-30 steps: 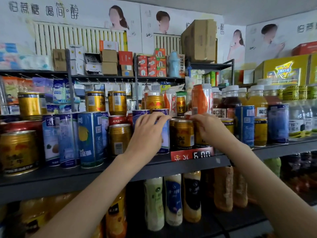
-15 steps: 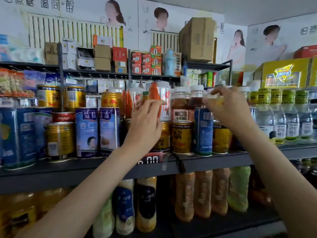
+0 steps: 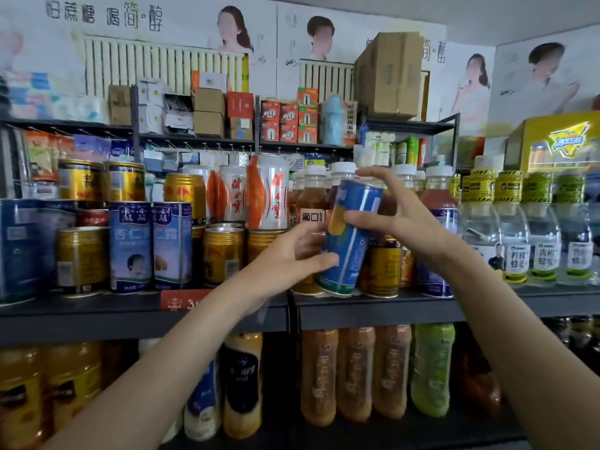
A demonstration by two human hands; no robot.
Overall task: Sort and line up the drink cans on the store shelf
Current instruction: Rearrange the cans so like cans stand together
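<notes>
While tilted, blue can (image 3: 349, 237) gripped between hands, left hand (image 3: 285, 258) low, right hand (image 3: 396, 212) high.

Dark metal store shelf (image 3: 389, 308), red price tag (image 3: 181, 300) on its front edge. Standing on it, left to right: gold cans (image 3: 82, 261), blue-and-white almond-milk cans (image 3: 151, 245), more gold cans (image 3: 222, 254) topped by orange-and-white cans (image 3: 268, 193), clear water bottles (image 3: 516, 241).

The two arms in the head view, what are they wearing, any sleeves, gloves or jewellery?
Both forearms are bare up to the frame edge, no sleeve showing. The left hand and right hand wear no gloves, and no rings, watch or bracelet are visible.
</notes>
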